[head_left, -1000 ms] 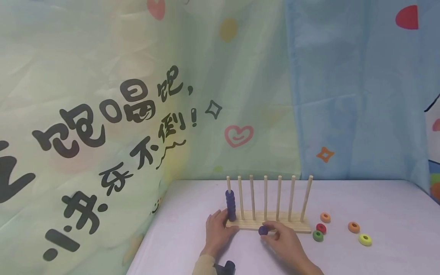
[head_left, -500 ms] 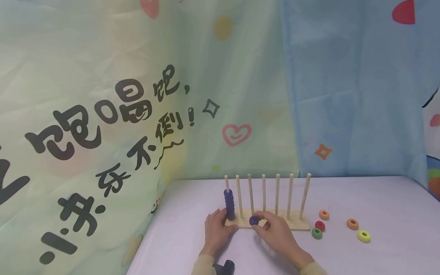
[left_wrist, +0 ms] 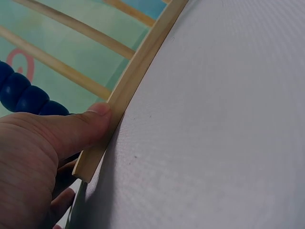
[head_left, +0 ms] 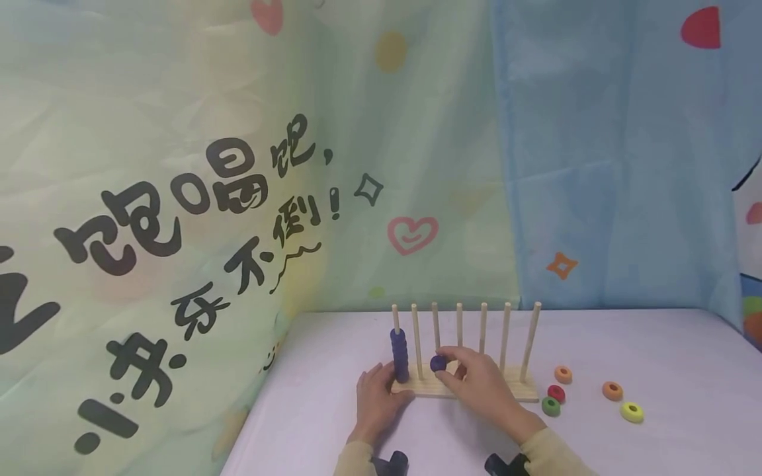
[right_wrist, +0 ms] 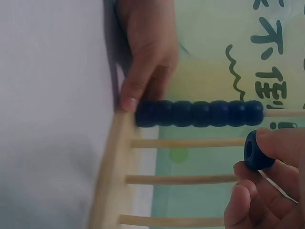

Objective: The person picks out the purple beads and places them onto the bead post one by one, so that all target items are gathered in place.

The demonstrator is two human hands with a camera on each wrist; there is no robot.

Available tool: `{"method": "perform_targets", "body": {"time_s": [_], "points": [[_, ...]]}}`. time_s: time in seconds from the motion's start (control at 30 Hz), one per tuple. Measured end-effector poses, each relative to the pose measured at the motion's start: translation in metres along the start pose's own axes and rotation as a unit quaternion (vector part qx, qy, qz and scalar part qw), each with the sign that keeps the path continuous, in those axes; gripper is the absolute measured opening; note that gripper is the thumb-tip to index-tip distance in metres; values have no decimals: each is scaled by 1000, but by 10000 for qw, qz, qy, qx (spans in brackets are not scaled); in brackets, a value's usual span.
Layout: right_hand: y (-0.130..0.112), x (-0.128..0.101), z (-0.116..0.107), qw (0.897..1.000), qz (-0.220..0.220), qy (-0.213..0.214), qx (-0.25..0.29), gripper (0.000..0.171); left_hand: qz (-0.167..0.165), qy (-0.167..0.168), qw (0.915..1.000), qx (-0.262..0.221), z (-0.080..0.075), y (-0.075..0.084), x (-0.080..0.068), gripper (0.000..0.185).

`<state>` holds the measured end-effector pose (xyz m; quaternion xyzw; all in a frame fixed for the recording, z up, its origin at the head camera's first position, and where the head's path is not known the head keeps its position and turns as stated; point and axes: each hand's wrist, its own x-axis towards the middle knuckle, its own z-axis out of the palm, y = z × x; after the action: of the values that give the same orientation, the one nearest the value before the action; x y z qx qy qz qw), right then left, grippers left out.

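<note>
Raised since earlier: right hand, fingers pinching blue ring before the pegs. Left hand, fingers straight, presses rack base. Loose rings lie right. White table; printed curtains behind.

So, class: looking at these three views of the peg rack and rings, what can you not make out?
- Head view: the wooden rack base's middle is hidden by the right hand.
- Left wrist view: the pegs' tips are cut off by the frame edge; the left hand covers the blue ring stack's lower end.
- Right wrist view: the blue ring is partly hidden by fingers; the loose rings lie out of frame.
</note>
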<state>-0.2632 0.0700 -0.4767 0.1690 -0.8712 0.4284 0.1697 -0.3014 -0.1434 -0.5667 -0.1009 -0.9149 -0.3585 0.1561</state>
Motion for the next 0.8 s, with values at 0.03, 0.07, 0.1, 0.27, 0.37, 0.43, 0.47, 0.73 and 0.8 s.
{"method": "perform_targets", "body": {"time_s": [0.03, 0.07, 0.1, 0.27, 0.37, 0.43, 0.47, 0.73, 0.8], "points": [[-2, 2, -2, 10000, -4, -28, 12, 35, -9, 5, 10000, -8, 1, 0, 0, 52], [-4, 4, -4, 9999, 24, -77, 71, 35, -17, 10, 10000, -17, 2, -1, 0, 52], [-6, 6, -6, 9998, 67, -127, 125, 35, -19, 9, 10000, -11, 2, -1, 0, 51], [-20, 15, -10, 9988, 158, -302, 359, 35, -26, 15, 10000, 12, 2, -1, 0, 52], [-27, 19, -13, 9990, 40, -321, 323, 35, -22, 50, 10000, 12, 1, 1, 1, 52], [-31, 21, -15, 9991, -31, -320, 280, 35, -29, 57, 10000, 17, 1, 1, 1, 52], [-32, 22, -15, 9992, -62, -306, 264, 35, -39, 51, 10000, 24, 0, 1, 1, 52], [-44, 33, -22, 9990, -288, -162, 299, 34, -36, 80, 10000, 7, -1, 4, -1, 52], [-47, 36, -24, 9988, -363, -143, 286, 34, -23, 86, 10000, -5, -2, 4, -1, 51]]}}
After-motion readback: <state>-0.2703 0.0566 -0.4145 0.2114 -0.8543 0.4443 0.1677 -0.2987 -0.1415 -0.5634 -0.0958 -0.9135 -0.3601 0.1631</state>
